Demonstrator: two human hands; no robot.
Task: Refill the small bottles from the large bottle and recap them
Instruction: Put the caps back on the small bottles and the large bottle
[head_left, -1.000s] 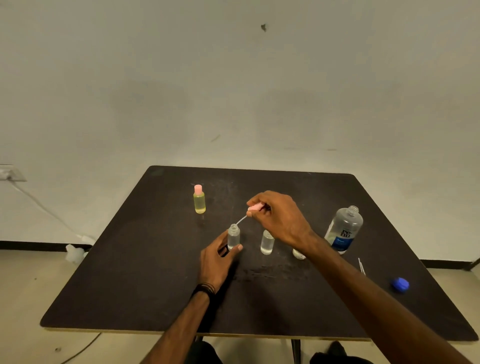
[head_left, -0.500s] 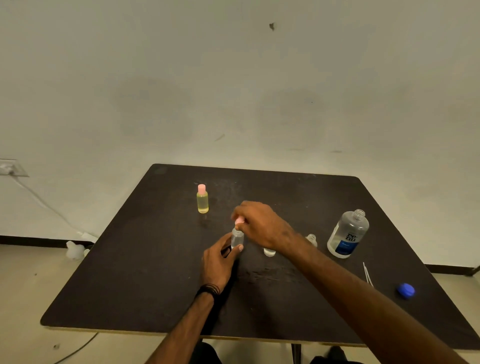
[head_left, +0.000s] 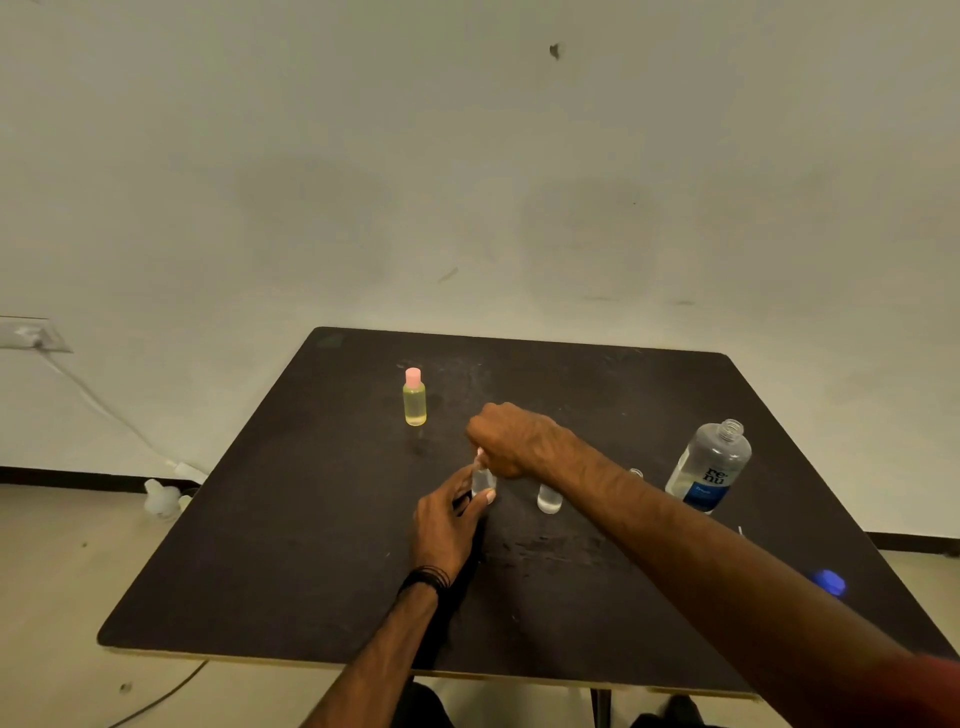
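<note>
While the left hand (head_left: 448, 525) grips a small clear bottle (head_left: 483, 480) on the table (head_left: 311, 519), the right hand (head_left: 511, 439), directly above, pinches its pink cap (head_left: 479, 457).

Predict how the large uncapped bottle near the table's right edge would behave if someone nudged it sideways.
The large bottle is tall, so it may tip. Its neck is open with the blue cap lying apart, so liquid would probably spill. Round-bodied, it might roll.

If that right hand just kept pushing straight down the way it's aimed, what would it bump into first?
Most likely the small clear bottle directly beneath it, which the left hand steadies on the table. The right hand already pinches a pink cap at the bottle's neck, so nothing else lies between.
</note>
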